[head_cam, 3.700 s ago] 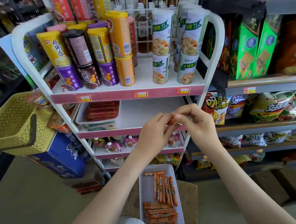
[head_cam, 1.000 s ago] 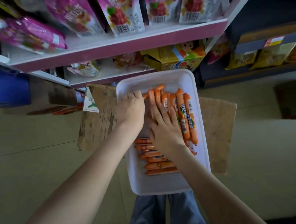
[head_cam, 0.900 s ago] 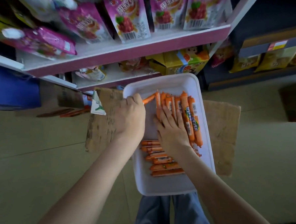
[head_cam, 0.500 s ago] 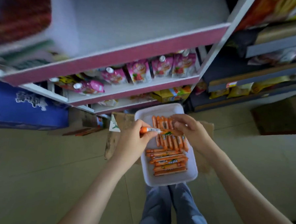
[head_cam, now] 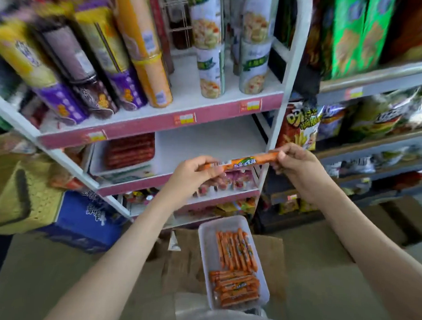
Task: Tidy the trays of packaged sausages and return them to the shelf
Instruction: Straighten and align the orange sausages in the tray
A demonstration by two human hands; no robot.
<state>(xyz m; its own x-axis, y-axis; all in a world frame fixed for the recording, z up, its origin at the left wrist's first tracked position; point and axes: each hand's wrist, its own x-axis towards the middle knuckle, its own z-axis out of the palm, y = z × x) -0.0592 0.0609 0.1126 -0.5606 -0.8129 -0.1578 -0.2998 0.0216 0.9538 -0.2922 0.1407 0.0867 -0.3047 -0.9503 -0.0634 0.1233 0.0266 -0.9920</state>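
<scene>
Down low, right in front of the person, a white tray point(head_cam: 203, 257) is sitting on a flattened bit of cardboard point(head_cam: 182, 261). It's carrying two bunches of orange sausages point(head_cam: 235, 254): one lot is lying lengthwise at the tray's far end, and the other is lying crosswise at its near end.

Above that tray and a bit further out, both hands are holding one single sausage point(head_cam: 244, 161) sideways in the air. The left hand point(head_cam: 192, 173) is pinching the barcode end with curled fingers. The right hand point(head_cam: 295, 164) is gripping the other end the same way.

Beyond the tray a white rack point(head_cam: 206, 140) with pink edges is standing, and the held sausage is hovering in front of its middle shelf. Back and left of the tray, a second tray point(head_cam: 97, 158) of dark red sausages point(head_cam: 129, 150) is sitting on that shelf. Furthest from the tray, tall cans point(head_cam: 209, 69) are standing on the upper shelf, looking pretty blurry.
</scene>
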